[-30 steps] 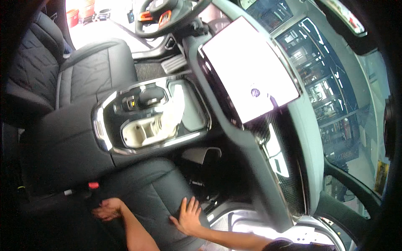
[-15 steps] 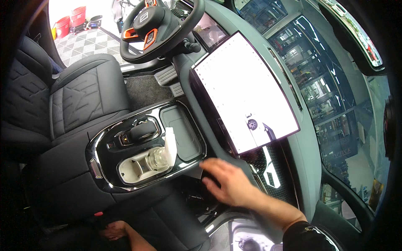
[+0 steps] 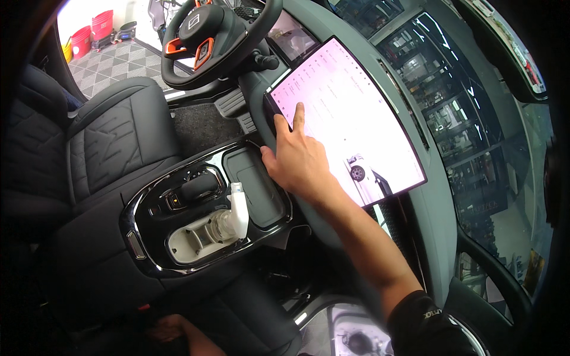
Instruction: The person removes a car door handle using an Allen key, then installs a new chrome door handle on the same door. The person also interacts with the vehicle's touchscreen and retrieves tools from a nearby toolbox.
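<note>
My right hand (image 3: 298,155) reaches over the centre console to the large touchscreen (image 3: 362,118). Its index finger is stretched out, the tip at the screen's left part, with the other fingers apart and nothing held. The screen shows a pale pink-white page with rows of small text and a picture of a vehicle with a dark wheel. My left hand (image 3: 168,327) is low in the picture by the dark front seat (image 3: 237,314), its fingers lost in shadow. A clear bottle with a white spray head (image 3: 238,209) stands in the console's cup holder (image 3: 189,244).
Left of the screen is a steering wheel (image 3: 205,44) with orange accents. The gear selector (image 3: 199,187) and a grey console tray (image 3: 255,187) lie near my right hand. Beyond the black driver's seat (image 3: 122,121), red buckets (image 3: 102,24) stand on a checkered floor.
My right hand has moved up and left from beside the console to the touchscreen, index finger now extended. The screen's glare has turned to a pinkish page with visible text. My left hand stays low.
</note>
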Tool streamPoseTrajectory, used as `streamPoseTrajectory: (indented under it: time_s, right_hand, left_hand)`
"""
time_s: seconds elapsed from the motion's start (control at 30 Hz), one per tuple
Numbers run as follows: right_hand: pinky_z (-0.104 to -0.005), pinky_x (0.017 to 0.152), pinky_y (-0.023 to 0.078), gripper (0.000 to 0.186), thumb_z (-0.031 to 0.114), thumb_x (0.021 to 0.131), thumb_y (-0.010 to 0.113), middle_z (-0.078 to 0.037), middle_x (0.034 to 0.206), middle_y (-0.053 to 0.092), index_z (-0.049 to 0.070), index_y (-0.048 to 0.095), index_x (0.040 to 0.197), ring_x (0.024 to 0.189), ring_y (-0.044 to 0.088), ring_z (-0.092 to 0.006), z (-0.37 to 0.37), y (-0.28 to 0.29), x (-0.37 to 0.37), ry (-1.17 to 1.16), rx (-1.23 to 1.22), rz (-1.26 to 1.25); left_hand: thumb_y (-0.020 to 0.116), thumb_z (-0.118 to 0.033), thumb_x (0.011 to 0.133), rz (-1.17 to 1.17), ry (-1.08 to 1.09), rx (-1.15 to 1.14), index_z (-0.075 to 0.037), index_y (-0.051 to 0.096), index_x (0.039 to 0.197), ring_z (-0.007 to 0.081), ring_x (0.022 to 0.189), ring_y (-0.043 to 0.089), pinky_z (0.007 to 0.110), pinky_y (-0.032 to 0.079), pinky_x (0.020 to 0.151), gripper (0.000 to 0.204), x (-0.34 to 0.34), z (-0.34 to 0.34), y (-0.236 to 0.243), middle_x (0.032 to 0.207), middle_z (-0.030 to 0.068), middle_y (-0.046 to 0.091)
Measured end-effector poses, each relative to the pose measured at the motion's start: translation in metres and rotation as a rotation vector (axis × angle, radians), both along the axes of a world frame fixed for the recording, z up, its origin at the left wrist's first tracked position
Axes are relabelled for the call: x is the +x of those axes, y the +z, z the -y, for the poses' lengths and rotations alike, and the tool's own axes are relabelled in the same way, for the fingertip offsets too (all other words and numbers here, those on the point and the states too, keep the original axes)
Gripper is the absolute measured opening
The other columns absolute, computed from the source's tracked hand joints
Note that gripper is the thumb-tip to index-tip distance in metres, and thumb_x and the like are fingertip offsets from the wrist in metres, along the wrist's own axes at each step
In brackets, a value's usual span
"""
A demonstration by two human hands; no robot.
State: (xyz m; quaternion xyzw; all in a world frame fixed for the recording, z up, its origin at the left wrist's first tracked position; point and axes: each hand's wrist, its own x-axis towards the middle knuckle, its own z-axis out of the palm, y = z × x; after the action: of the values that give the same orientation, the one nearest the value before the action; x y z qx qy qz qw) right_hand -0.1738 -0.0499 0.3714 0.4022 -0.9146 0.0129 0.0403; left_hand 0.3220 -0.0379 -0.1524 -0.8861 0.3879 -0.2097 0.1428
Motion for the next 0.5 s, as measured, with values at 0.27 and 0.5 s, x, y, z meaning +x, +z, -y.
streamPoseTrajectory:
  time_s: [0.27,0.5]
  right_hand:
    - [-0.0563,0.086,0.06,0.071,0.03,0.095,0.069,-0.052,0.158,0.025,-0.006,0.044,0.15,0.09,0.072,-0.0578,0.003,0.001,-0.014,-0.084,-0.055,-0.015]
    - [-0.0548,0.084,0.06,0.065,0.03,0.097,0.068,-0.051,0.156,0.03,-0.003,0.047,0.148,0.088,0.073,-0.0557,-0.007,-0.004,0.015,0.001,-0.009,0.098]
  left_hand:
    - [0.036,-0.04,0.114,0.076,-0.053,-0.04,-0.012,0.044,0.161,0.0321,0.144,0.053,0.055,0.036,0.12,0.056,0.001,0.002,-0.001,0.161,0.0107,0.05]
    - [0.036,-0.04,0.113,-0.001,-0.011,-0.053,-0.012,0.044,0.161,0.0322,0.144,0.052,0.056,0.036,0.12,0.056,-0.004,0.001,0.005,0.162,0.0107,0.05]
